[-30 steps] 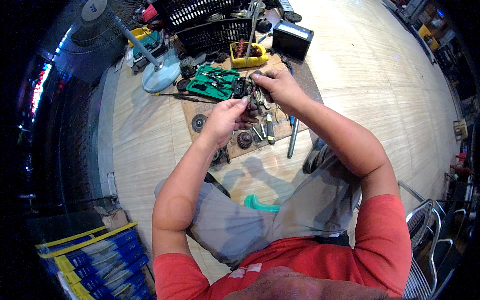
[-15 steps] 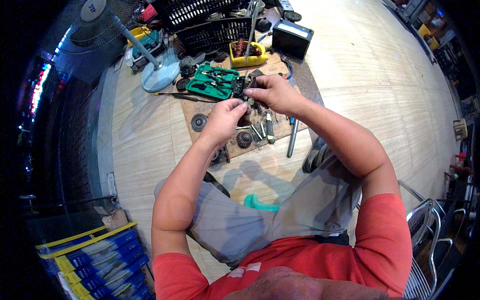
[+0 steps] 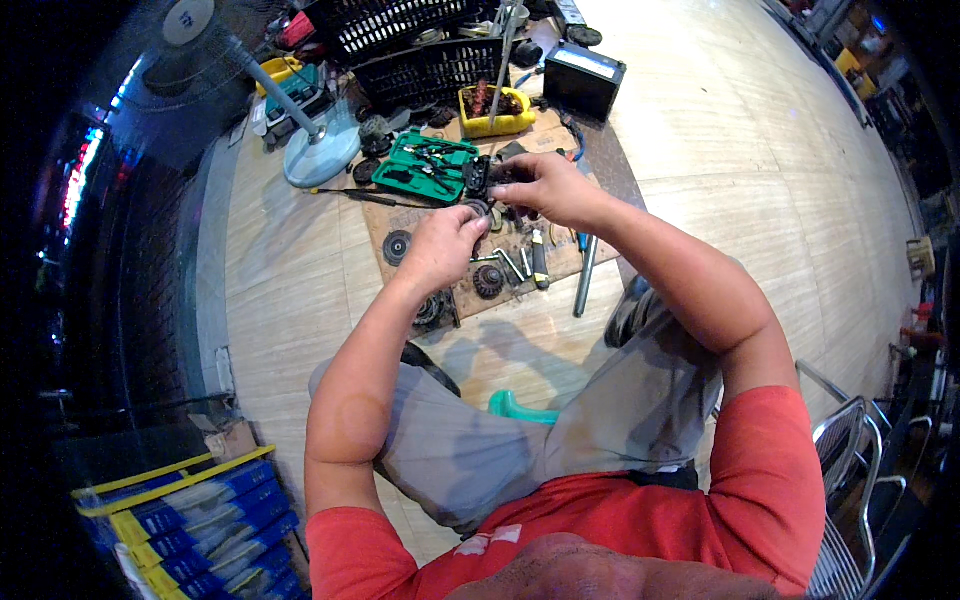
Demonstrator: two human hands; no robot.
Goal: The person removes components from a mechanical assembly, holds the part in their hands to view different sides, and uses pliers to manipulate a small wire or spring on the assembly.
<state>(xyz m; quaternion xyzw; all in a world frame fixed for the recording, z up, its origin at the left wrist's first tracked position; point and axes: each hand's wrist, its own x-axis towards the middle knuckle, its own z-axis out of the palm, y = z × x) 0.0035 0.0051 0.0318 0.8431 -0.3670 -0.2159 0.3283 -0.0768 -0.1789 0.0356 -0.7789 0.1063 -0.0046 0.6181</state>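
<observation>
My left hand [image 3: 446,242] is closed, thumb and forefinger pinching a small dark, rounded part [image 3: 479,208]. Just to its right, my right hand [image 3: 548,188] has its thumb and fingers curled round the side of a blackish mechanical part [image 3: 480,178]; the grip itself is partly hidden. Both hands are close together over a brown cardboard sheet [image 3: 558,268]. Behind them lies an opened green tool case [image 3: 420,184] with several small pliers. Below the hands, a dark toothed gear [image 3: 488,281] rests beside a hex key [image 3: 511,264] and a yellow-and-black utility knife [image 3: 540,260].
At the back are a yellow bin [image 3: 512,124] of greasy parts, a black crate [image 3: 420,75] and a black battery [image 3: 585,82]. A fan base [image 3: 320,155] stands at the far left. A round disc [image 3: 397,246] and a metal bar [image 3: 586,280] flank the work area.
My left hand has shifted slightly down and left, apart from the right, with the small rounded part now showing in its pinch. My right hand has barely moved.
</observation>
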